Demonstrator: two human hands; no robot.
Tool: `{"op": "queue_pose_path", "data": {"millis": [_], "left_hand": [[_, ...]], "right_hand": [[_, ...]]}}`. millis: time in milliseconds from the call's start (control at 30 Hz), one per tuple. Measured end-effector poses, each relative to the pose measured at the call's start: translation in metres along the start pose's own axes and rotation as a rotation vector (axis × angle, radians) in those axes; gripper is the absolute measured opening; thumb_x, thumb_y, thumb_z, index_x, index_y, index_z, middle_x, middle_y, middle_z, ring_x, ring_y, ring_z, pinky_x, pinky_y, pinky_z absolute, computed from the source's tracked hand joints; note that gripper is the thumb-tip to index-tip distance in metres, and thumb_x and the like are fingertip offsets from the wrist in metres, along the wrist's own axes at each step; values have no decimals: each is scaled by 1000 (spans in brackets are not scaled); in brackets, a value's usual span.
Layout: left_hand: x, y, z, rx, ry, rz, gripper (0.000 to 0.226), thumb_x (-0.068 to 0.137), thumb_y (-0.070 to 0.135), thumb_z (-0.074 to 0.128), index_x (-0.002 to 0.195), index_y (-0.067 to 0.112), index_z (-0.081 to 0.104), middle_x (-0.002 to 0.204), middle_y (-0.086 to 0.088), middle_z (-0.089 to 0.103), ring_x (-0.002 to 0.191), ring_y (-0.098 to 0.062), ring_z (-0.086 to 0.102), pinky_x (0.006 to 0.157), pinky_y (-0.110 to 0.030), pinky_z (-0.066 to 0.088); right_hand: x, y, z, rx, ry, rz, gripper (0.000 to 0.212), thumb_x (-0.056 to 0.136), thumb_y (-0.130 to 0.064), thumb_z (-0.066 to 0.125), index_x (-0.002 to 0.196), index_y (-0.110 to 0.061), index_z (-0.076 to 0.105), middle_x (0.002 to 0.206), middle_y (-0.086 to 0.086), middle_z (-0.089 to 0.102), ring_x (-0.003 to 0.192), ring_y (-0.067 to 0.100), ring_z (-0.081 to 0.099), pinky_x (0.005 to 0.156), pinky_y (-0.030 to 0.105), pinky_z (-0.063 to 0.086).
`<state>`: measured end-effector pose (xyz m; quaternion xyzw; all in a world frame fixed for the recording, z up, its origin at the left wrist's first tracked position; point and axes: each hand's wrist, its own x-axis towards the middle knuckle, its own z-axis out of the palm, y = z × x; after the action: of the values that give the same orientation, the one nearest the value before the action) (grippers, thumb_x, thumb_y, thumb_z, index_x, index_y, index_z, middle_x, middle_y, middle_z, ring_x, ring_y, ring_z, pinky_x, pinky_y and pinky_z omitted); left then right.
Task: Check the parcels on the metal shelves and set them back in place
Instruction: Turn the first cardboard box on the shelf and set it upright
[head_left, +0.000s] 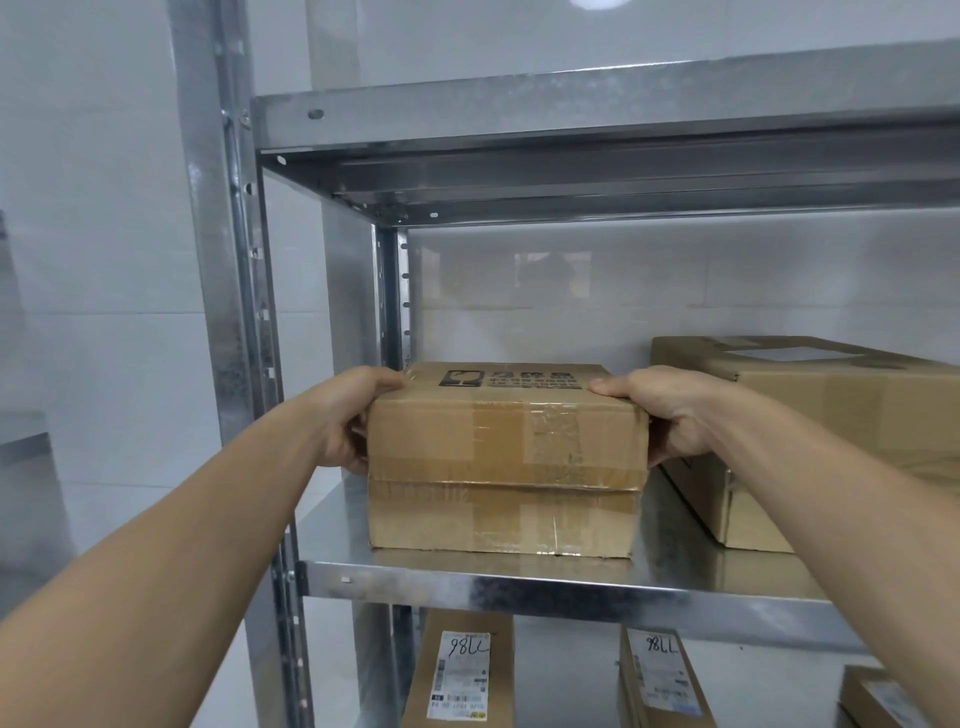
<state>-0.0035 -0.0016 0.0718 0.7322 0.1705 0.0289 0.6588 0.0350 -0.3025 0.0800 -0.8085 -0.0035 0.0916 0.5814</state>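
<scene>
Bare forearms run to a bare left hand (353, 415) and right hand (675, 415), flanking the parcel (506, 462); right thumbnail seems short-trimmed.

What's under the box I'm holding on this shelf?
Under the top box lies a second taped cardboard box, resting on the metal shelf. The shelf surface beneath that stack is covered, and what either box contains cannot be seen.

White glossy wall tiles (104, 249) cover the room, with pale grout lines running level. Further along, their sheen carries faint brownish reflections (550, 280). A bright round light (597, 2) glares at the very top. At the far left edge sits a grey blurred shape (23, 441), too indistinct to name.
</scene>
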Motion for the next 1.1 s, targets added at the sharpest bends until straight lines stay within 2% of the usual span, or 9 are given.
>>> {"op": "queue_pose_path", "data": {"millis": [167, 300, 400, 600, 767, 867, 900, 967, 1100], "left_hand": [[4, -12, -5, -112, 18, 11, 36, 101, 45, 52, 108, 11, 60, 97, -14, 59, 92, -36, 60, 78, -53, 55], [7, -29, -8, -122, 53, -16, 28, 101, 38, 50, 93, 12, 56, 94, -15, 58, 87, -35, 57, 83, -50, 53], [11, -40, -9, -108, 66, -33, 28, 102, 36, 48, 104, 10, 59, 101, -16, 60, 93, -35, 59, 92, -52, 53], [2, -41, 3, -164, -12, -26, 21, 104, 33, 45, 107, 17, 58, 110, -19, 61, 100, -37, 64, 73, -49, 61], [-4, -30, -2, -250, -105, -24, 4, 93, 23, 45, 96, 23, 47, 100, -9, 52, 101, -30, 54, 74, -51, 62], [-11, -14, -7, -254, -76, 31, 10, 86, 13, 46, 93, 20, 47, 96, -10, 52, 95, -29, 57, 76, -47, 62], [-15, -8, -8, -262, -67, 45, 9, 85, 12, 46, 90, 19, 47, 92, -10, 52, 90, -27, 57, 74, -45, 62], [-23, 4, -11, -277, -43, 75, 9, 83, 9, 45, 86, 18, 44, 87, -9, 51, 84, -25, 56, 70, -43, 61], [-32, 28, -18, -265, -33, 142, 16, 82, 7, 48, 96, 16, 47, 91, -9, 51, 83, -25, 57, 67, -42, 62]], "right_hand": [[3, 3, -2, 25, 11, -6, 21, 101, -32, 64, 100, -12, 65, 93, 14, 67, 85, 30, 65, 69, 48, 58], [3, 4, -6, 56, 18, -8, 19, 101, -30, 64, 101, -12, 65, 95, 14, 66, 84, 30, 65, 68, 48, 58], [1, 6, -12, 105, 44, -13, 16, 102, -27, 63, 98, -12, 64, 83, 12, 67, 76, 28, 65, 65, 46, 57], [-3, 16, -20, 223, 39, -27, 15, 104, -26, 59, 101, -12, 64, 71, 9, 69, 68, 25, 65, 62, 42, 54], [-6, 24, -21, 324, 45, -36, 15, 105, -23, 57, 96, -11, 64, 65, 8, 70, 66, 24, 66, 63, 41, 51], [-3, 30, -20, 384, 29, -38, 26, 106, -23, 55, 129, -10, 58, 84, 8, 74, 66, 23, 72, 61, 44, 56], [-1, 33, -20, 414, 20, -57, 45, 106, -21, 54, 150, -17, 44, 100, 7, 72, 74, 24, 72, 58, 45, 57], [-2, 34, -16, 425, -6, -106, 58, 108, -19, 49, 161, -29, 26, 119, 5, 66, 83, 23, 68, 58, 44, 56], [-5, 37, -8, 297, -74, -116, 29, 111, -15, 41, 134, -18, 60, 84, 5, 73, 67, 17, 69, 57, 37, 54]]}}
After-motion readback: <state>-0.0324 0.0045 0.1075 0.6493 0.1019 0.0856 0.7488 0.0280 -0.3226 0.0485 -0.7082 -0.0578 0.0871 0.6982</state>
